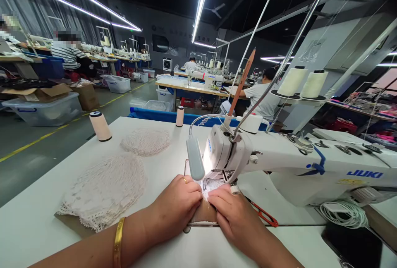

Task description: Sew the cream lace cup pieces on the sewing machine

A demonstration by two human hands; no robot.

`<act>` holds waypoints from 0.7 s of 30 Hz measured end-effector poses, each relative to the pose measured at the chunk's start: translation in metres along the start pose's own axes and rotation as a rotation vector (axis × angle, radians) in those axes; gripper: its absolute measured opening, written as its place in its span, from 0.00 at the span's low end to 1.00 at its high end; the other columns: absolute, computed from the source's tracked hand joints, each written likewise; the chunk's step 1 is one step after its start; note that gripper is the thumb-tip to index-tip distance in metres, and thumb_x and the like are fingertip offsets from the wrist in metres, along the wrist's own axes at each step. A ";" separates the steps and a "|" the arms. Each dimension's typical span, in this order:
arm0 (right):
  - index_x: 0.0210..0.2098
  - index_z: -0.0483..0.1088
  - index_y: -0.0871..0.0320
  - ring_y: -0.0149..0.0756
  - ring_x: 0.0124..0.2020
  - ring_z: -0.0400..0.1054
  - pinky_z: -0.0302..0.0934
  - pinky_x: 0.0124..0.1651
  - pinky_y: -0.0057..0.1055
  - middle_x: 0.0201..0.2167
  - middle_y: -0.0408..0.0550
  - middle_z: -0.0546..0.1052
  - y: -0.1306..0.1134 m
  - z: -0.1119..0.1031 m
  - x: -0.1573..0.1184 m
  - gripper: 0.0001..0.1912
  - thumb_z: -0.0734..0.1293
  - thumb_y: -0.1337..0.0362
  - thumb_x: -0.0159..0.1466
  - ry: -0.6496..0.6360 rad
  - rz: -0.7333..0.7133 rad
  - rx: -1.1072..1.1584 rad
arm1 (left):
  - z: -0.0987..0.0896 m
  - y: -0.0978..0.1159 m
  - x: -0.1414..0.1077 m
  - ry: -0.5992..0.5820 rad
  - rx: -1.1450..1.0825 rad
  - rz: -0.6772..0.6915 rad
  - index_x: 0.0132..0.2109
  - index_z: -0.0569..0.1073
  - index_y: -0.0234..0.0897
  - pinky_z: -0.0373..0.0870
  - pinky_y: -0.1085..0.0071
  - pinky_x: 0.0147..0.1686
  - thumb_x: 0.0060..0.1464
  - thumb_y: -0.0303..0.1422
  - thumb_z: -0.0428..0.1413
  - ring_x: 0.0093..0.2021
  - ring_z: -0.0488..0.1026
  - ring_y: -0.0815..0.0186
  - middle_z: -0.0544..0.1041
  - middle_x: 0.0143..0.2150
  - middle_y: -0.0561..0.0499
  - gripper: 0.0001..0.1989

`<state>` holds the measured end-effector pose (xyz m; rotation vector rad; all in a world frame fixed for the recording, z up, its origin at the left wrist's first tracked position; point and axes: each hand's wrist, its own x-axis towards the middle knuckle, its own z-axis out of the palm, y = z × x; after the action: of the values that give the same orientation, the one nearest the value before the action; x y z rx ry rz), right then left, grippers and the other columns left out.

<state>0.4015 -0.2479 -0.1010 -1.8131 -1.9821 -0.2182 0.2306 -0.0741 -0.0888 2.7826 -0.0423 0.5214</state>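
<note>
A small piece of white lace [211,185] lies under the needle area of a white sewing machine [263,152], lit by a lamp [195,158]. My left hand [178,204], wearing a ring and a gold bracelet, pinches the lace's near left edge with curled fingers. From the right, my right hand [234,210] presses its closed fingers onto the same piece, close to the presser foot. The fingertips nearly meet, and part of the lace is hidden beneath them. A brown plate [203,214] shows between the hands.
Left on the white table stand a large lace stack [105,189], a smaller lace pile [145,140] and two thread cones [100,126]. Red snips [263,214] lie right of my right hand, near a coiled cable [343,214]. Other people work at machines beyond.
</note>
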 end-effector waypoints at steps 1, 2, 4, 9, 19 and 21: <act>0.50 0.76 0.52 0.43 0.42 0.73 0.67 0.44 0.37 0.42 0.48 0.81 0.000 0.000 0.001 0.22 0.61 0.80 0.66 0.002 0.004 0.000 | -0.001 -0.001 0.001 -0.004 0.004 -0.008 0.42 0.78 0.37 0.68 0.60 0.44 0.68 0.23 0.52 0.42 0.76 0.57 0.83 0.42 0.47 0.11; 0.50 0.76 0.52 0.43 0.42 0.73 0.67 0.45 0.37 0.43 0.48 0.81 0.000 0.000 0.002 0.22 0.61 0.80 0.66 0.004 0.010 0.000 | -0.001 -0.003 0.003 -0.004 0.010 -0.014 0.42 0.78 0.38 0.68 0.60 0.45 0.68 0.23 0.51 0.42 0.76 0.57 0.83 0.42 0.48 0.11; 0.51 0.76 0.52 0.44 0.44 0.73 0.69 0.46 0.38 0.44 0.49 0.81 0.001 0.000 0.004 0.23 0.61 0.80 0.66 0.005 0.031 0.001 | -0.002 -0.005 0.005 0.005 0.012 -0.026 0.41 0.78 0.38 0.69 0.60 0.45 0.68 0.23 0.52 0.43 0.76 0.57 0.83 0.42 0.47 0.11; 0.53 0.76 0.53 0.47 0.48 0.75 0.72 0.47 0.41 0.52 0.50 0.82 0.005 0.006 0.006 0.24 0.60 0.80 0.65 0.014 0.076 0.004 | -0.009 -0.008 0.013 0.055 -0.155 -0.147 0.39 0.77 0.40 0.72 0.61 0.49 0.65 0.27 0.53 0.46 0.77 0.56 0.83 0.43 0.46 0.09; 0.57 0.76 0.55 0.48 0.53 0.77 0.75 0.51 0.43 0.59 0.53 0.81 0.010 0.013 0.004 0.23 0.59 0.77 0.69 0.007 0.108 -0.010 | -0.012 -0.034 0.069 0.189 -0.497 -0.500 0.25 0.68 0.40 0.69 0.66 0.41 0.54 0.31 0.64 0.36 0.71 0.59 0.72 0.28 0.52 0.13; 0.56 0.76 0.55 0.47 0.53 0.77 0.75 0.52 0.44 0.60 0.53 0.81 0.009 0.014 0.005 0.23 0.59 0.77 0.69 0.006 0.108 0.006 | -0.001 -0.041 0.079 0.197 -0.592 -0.560 0.23 0.67 0.39 0.67 0.66 0.38 0.50 0.29 0.67 0.34 0.69 0.61 0.68 0.25 0.54 0.16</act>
<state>0.4072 -0.2369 -0.1127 -1.9070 -1.8717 -0.1836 0.3075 -0.0322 -0.0719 2.0306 0.5211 0.5214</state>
